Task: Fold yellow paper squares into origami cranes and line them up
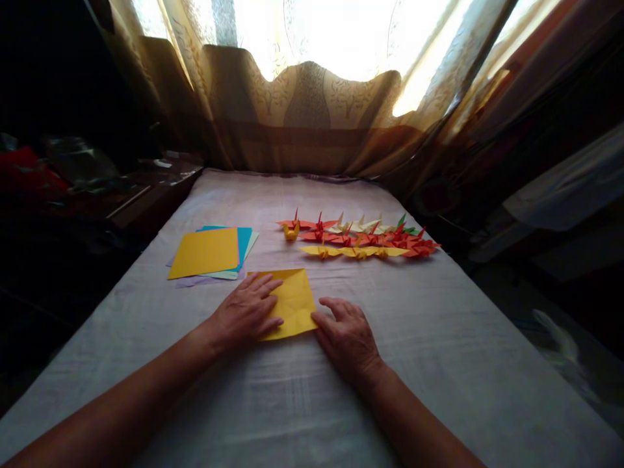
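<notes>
We see a yellow paper square (292,302) lying flat on the white cloth (439,364), the landmark for these notes. Left hand (246,312) rests palm-down on the square's left part, fingers spread and flat; nothing gripped, only pressed. Right hand (347,335) sits just beside the square's right lower corner, thumb touching its edge, fingers loosely open, holding nothing.

Risks, as we judge them: the cloth looks soft and slightly rippled, so a crease pressed here may run crooked; the thumb nudging the edge could skew the sheet under the left palm. Backlight from the curtain (312,110) leaves the sheet dim, so edges may be hard to align.

Beyond the square, to its left: a stack of coloured sheets (207,255), yellow on top. Beyond it, to its right: a row of folded paper cranes (361,237), near but apart. Nothing lies between hands and square.
</notes>
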{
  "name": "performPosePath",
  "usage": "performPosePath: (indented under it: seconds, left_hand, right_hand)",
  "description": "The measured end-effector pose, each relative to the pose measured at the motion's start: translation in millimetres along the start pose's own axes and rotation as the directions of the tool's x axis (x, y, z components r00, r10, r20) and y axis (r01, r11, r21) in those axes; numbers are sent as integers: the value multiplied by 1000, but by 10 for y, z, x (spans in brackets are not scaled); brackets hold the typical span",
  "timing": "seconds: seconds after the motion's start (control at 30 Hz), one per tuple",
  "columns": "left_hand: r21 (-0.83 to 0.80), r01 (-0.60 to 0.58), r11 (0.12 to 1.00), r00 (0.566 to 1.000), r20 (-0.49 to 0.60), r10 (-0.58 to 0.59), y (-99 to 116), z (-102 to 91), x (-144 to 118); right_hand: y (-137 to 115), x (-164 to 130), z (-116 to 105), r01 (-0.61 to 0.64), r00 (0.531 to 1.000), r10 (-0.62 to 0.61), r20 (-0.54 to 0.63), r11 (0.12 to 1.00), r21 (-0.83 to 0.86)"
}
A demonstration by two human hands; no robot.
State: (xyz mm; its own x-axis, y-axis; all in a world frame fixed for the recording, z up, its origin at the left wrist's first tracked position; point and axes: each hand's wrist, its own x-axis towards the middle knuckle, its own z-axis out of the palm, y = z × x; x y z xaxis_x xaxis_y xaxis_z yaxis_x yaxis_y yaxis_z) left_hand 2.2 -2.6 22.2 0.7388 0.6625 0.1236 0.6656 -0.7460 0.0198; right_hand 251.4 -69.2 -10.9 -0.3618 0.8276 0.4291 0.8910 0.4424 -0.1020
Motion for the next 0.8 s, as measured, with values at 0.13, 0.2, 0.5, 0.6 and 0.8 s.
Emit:
performPosePath:
  seconds: [0.13,0.2,0.5,0.6,0.8]
  left_hand:
    - [-104,-8,995,999,49,13,-181,120,-18]
    - [-122,31,992,999,44,-25,-184,158,-42]
    - [-253,-2,967,993,112,31,-278,62,-268]
    - [-353,-38,935,986,139,93,-349,-41,-302]
    - [-468,-40,883,990,104,100,-286,-79,-194]
  right_hand:
    - [-94,-20,-20,43,997,-44,-71,999,-19]
    - [-136,-7,-18,73,993,-75,-96,997,-20]
    - [-5,95,5,-49,998,50,-49,999,16]
    - [-20,77,3,-84,995,88,-46,993,87]
    - [-66,55,7,-108,994,112,-11,979,170]
